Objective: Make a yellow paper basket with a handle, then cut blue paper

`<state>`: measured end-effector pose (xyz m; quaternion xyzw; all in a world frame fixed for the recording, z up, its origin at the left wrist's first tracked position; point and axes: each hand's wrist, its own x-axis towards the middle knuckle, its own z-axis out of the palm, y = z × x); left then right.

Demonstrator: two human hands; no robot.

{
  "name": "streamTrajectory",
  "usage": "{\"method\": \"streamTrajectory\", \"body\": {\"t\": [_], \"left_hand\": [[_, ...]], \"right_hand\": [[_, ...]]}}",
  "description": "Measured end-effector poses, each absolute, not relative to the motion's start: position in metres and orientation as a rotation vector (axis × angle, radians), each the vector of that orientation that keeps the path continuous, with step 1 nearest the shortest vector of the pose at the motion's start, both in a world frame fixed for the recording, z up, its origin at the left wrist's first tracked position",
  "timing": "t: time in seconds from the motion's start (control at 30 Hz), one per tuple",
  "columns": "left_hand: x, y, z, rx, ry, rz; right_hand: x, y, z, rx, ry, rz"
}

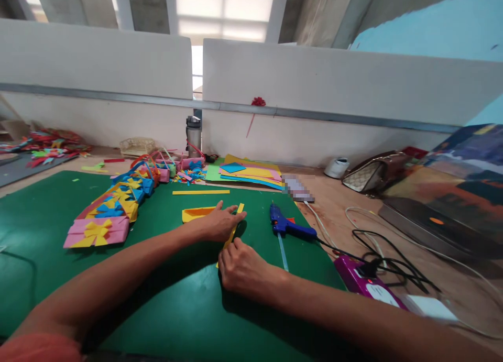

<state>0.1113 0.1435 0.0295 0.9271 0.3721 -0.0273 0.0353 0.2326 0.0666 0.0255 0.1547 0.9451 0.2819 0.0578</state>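
Yellow strip, narrow, straight, slanting toward green mat's near edge. Left hand: fingers spread over it. Right hand: curled at it, can't tell grip.

Two yellow strips, one folded yellow paper, one glue gun, one bottle, one mat

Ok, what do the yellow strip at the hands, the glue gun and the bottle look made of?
Yellow strip: probably matte paper or card, thin and flat.
Glue gun: likely hard plastic, smooth and solid blue.
Bottle: seemingly metal, its grey body softly shiny; coating unclear.
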Motion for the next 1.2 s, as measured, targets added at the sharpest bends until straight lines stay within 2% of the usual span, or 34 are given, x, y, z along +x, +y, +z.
{"method": "streamTrajectory", "body": {"t": [0.23,0.4,0.6,0.73,0.87,1.2], "left_hand": [[0.111,0.147,0.026,2.816,1.120,-0.042],[0.109,0.146,0.026,2.805,1.135,0.056],[0.076,0.146,0.047,2.810,1.407,0.422],[0.039,0.148,0.051,2.620,1.720,0.455],[0.027,0.143,0.035,2.494,1.864,0.319],[0.040,0.126,0.010,2.621,1.687,0.313]], "right_hand": [[0.226,0.071,0.033,0.347,2.858,0.807],[0.227,0.075,0.032,0.449,2.861,0.832],[0.236,0.105,0.068,0.962,2.779,0.673],[0.224,0.140,0.097,1.300,2.792,0.554],[0.191,0.168,0.102,1.304,2.842,0.489],[0.116,0.224,0.102,1.074,3.010,0.153]]}}
